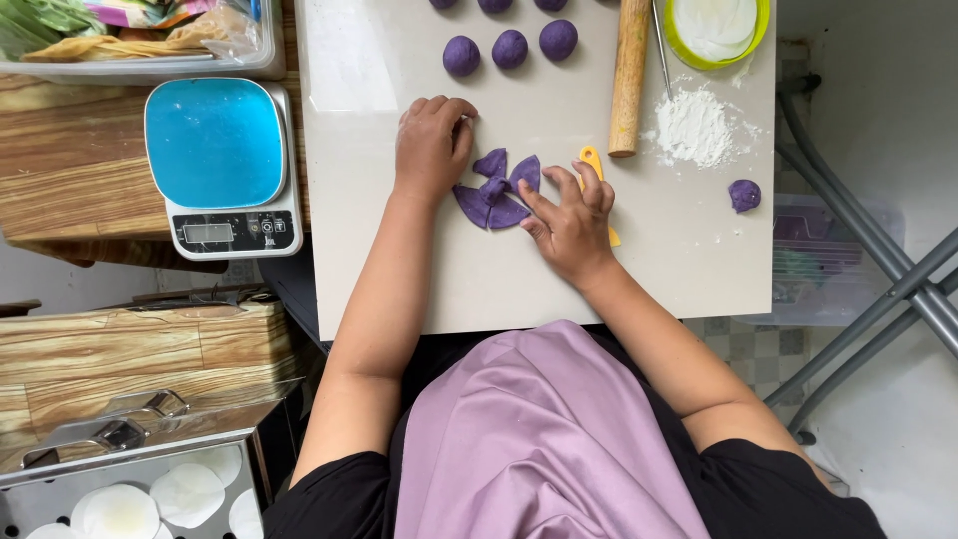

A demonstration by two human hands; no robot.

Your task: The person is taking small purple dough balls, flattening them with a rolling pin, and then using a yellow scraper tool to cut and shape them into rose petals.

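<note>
Left hand [431, 148] curled loose, holding nothing; right hand [571, 225] fingers spread on purple dough pieces [496, 192].
Pieces lie left of the rolling pin [629, 75], below the dough balls [510, 48]. Judgement: press lightly, keep wedges separate.

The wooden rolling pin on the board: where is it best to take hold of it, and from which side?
Take the rolling pin around its lower half with a grip from above, fingers closing across its width. It lies flat and bare there, clear of the flour pile and the right hand. Its upper end runs out of view.
</note>
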